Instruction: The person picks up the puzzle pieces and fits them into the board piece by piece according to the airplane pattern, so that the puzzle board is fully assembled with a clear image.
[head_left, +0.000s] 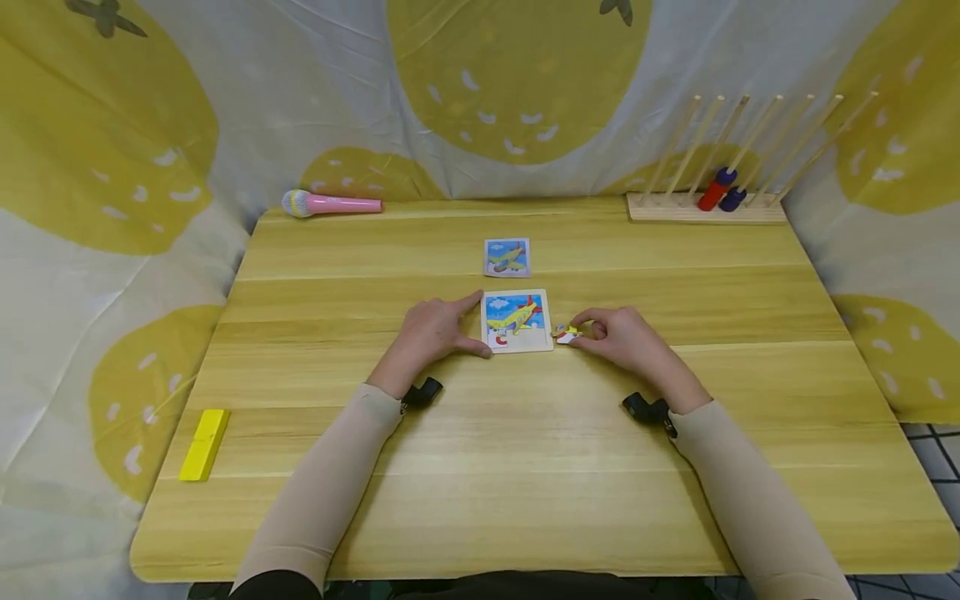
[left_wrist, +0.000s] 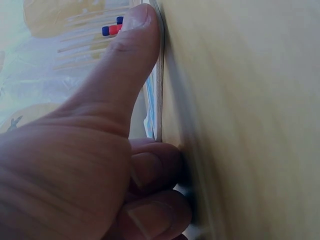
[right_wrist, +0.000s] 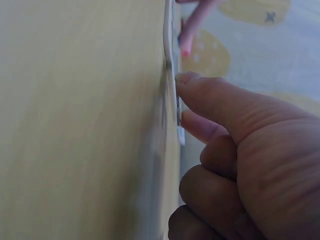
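A square jigsaw puzzle board [head_left: 519, 321] with a yellow airplane picture lies mid-table, part of its lower area blank. My left hand [head_left: 437, 327] holds the board's left side, index finger at the far corner and thumb [left_wrist: 137, 35] at the near one. Just off the board's right edge, my right hand [head_left: 621, 336] pinches a small puzzle piece [head_left: 566, 334] coloured yellow, red and white between thumb and fingers. In the right wrist view, the other fingers [right_wrist: 200, 187] are curled. Beyond the board lies a small card [head_left: 507, 257] with a similar airplane picture.
At the back left of the wooden table [head_left: 525, 467] lies a pink toy microphone [head_left: 333, 205]. A wooden peg rack [head_left: 705, 210] with red and dark blue beads stands back right. Yellow blocks [head_left: 204, 445] lie near the left edge. Patterned cloth [head_left: 300, 100] hangs behind.
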